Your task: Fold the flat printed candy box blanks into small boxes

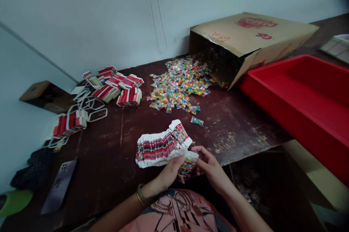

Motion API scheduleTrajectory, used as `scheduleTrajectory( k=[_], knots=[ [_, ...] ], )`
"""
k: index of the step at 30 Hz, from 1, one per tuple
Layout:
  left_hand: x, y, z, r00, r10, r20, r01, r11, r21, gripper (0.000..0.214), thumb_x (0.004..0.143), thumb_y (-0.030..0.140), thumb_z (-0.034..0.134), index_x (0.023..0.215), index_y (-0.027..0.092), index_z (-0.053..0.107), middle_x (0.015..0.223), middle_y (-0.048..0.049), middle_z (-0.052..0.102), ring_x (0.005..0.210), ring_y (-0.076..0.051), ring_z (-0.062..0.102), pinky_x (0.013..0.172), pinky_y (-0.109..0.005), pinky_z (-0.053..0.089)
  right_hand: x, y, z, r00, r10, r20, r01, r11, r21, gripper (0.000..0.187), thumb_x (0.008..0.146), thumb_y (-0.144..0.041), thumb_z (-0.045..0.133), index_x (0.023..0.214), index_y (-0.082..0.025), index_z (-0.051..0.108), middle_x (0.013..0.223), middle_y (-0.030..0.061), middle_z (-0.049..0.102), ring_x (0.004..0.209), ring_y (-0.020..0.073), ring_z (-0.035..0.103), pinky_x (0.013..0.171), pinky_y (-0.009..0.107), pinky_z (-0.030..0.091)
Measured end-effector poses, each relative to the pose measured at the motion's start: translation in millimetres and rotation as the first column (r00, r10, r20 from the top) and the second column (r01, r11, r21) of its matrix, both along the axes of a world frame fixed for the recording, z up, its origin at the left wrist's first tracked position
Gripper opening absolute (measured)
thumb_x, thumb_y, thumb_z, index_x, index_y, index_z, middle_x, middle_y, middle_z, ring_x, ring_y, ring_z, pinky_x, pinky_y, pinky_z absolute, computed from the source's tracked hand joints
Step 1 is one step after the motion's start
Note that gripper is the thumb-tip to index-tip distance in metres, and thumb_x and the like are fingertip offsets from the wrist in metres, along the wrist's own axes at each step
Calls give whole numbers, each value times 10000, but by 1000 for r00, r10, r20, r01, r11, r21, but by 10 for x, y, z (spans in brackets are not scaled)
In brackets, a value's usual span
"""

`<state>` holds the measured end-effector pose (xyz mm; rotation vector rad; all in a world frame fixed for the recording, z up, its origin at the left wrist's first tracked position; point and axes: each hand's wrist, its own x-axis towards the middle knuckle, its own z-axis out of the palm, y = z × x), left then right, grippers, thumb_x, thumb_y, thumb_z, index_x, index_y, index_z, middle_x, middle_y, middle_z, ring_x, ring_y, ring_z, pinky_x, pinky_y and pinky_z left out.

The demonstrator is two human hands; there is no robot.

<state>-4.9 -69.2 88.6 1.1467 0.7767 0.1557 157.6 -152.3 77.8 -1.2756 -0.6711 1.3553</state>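
While both hands meet at near edge of desk (231, 126) | L hand (170, 172) grip closed on small printed carton (187, 166) | R hand (211, 164) grip pinching same carton's white flap | carton just beside fanned stack of flat cartons (159, 146) | candy pile (180, 83) further back, at mouth of tipped cardboard box (245, 39)

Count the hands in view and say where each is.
2. The left hand is at the near edge of the table, against the fanned stack of flat cartons. The right hand is just right of it. Both hold one small carton. No others show.
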Motion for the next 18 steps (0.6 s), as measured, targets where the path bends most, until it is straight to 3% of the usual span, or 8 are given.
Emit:
scheduleTrajectory(
  k=[3, 8, 13, 15, 18],
  knots=[
    [20, 40, 66, 998, -57, 32, 58, 998, -30, 507, 873, 558, 451, 1020, 132, 684, 820, -87, 671, 722, -202, 593, 477, -248, 468, -8, 23, -15, 981, 79, -175, -95, 992, -87, 324, 739, -383, 742, 964, -206, 592, 721, -35, 621, 490, 63, 520, 483, 172, 422],
    [92, 20, 161, 999, -34, 10, 34, 996, -79, 581, 898, 604, 362, 1110, 150, 656, 855, -91, 672, 690, -188, 579, 495, -263, 470, 136, 73, 170, 984, 128, -126, -140, 986, -91, 325, 810, -471, 649, 980, -194, 646, 609, -43, 590, 528, 98, 551, 533, 213, 476],
    [99, -8, 75, 996, -9, -90, 21, 991, 129, 596, 855, 653, 411, 1072, 170, 684, 886, -68, 645, 699, -178, 555, 493, -251, 459, 105, 150, 195, 990, 138, -20, -139, 988, -72, 270, 710, -401, 752, 797, -175, 633, 619, -59, 551, 481, 55, 441, 428, 155, 356],
    [69, 14, 41, 994, -20, -108, 37, 985, 166, 553, 852, 625, 448, 1065, 177, 693, 895, -57, 642, 674, -160, 540, 492, -240, 446, 74, 156, 159, 979, 181, -89, -189, 979, -80, 269, 706, -379, 758, 833, -176, 634, 640, -61, 569, 480, 47, 451, 435, 148, 362],
    [30, 62, 44, 992, 13, -125, 6, 989, 145, 506, 849, 563, 477, 1099, 170, 676, 948, -71, 648, 733, -181, 558, 521, -250, 461, 63, 134, 122, 965, 173, -199, -190, 979, -68, 319, 754, -369, 721, 1013, -197, 651, 823, -19, 659, 565, 63, 554, 552, 182, 465]
  ],
)
